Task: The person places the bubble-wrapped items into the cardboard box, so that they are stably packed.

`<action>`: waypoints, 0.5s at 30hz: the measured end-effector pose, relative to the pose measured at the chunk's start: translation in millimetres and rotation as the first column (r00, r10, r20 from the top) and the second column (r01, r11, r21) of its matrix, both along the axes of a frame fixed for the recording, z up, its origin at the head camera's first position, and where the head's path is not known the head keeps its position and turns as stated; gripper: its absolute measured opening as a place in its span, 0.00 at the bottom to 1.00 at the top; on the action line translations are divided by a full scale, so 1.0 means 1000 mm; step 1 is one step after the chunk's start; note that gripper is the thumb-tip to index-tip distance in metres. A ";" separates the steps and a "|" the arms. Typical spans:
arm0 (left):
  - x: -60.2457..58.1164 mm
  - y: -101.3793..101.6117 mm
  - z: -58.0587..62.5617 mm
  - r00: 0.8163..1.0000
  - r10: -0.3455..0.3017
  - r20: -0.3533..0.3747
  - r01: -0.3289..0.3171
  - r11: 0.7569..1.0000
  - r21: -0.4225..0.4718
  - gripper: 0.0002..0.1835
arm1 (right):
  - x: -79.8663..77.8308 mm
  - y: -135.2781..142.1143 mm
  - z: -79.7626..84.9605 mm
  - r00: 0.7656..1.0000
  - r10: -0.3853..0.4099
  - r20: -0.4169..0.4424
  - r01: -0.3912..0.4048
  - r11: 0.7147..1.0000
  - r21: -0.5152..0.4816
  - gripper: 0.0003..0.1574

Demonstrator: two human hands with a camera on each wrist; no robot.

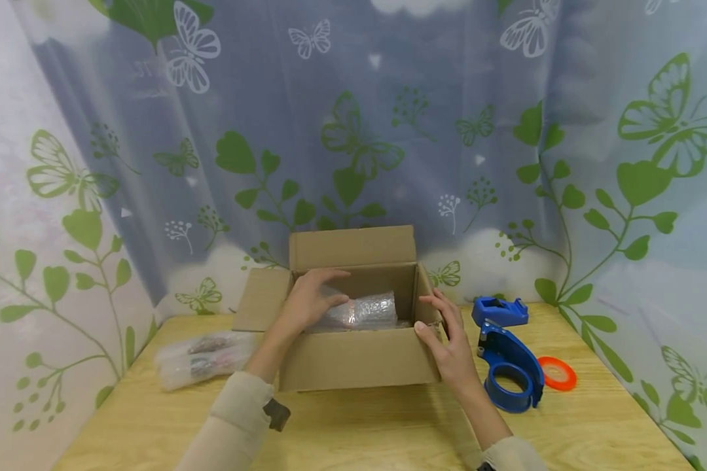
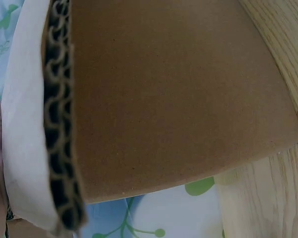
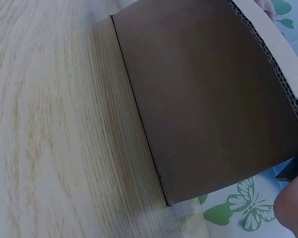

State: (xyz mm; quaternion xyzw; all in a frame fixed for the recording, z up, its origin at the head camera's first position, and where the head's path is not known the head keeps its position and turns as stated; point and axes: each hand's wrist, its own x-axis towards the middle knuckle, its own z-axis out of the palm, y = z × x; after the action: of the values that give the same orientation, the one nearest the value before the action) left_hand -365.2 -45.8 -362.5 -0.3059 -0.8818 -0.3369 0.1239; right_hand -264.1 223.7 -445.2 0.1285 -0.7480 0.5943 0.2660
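An open cardboard box [image 1: 359,362] sits on the table with its back, left and front flaps folded outward. Inside lies a bubble-wrapped item [image 1: 372,311], partly hidden by my left hand [image 1: 309,301]. That hand reaches over the box's left side, its fingers extended above the opening and its thumb close to the wrap. At the front right corner, my right hand [image 1: 452,343] rests with its thumb by the front flap's upper edge and its fingers along the right rim. The left wrist view is mostly filled by a cardboard panel [image 2: 179,99]; the right wrist view shows another panel [image 3: 203,109] above the wood.
More wrapped items [image 1: 203,358] lie left of the box. To the right are a small blue tape dispenser [image 1: 501,311], a larger blue hand-held tape dispenser [image 1: 515,373] and an orange-red tape roll [image 1: 570,381]. A butterfly-patterned curtain [image 1: 353,196] hangs behind the wooden table [image 1: 342,435].
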 end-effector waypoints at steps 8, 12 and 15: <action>0.012 -0.002 0.002 0.999 0.013 0.030 -0.018 0.988 0.154 0.22 | 0.001 0.001 -0.001 1.000 0.000 -0.009 0.000 1.000 0.005 0.28; 0.022 -0.015 0.007 0.993 -0.075 0.095 0.046 0.960 0.276 0.23 | 0.000 0.001 -0.002 1.000 0.002 0.005 -0.002 1.000 0.009 0.28; 0.029 -0.029 0.017 0.978 -0.146 0.146 0.099 0.952 0.289 0.24 | 0.001 0.002 -0.001 1.000 -0.004 0.019 0.004 1.000 0.013 0.28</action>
State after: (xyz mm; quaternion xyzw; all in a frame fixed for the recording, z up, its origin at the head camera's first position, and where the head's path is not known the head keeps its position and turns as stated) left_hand -336.4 -74.4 -345.6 -0.3104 -0.8118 -0.4895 0.0708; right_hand -263.3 226.0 -445.8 0.1230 -0.7545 0.5903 0.2591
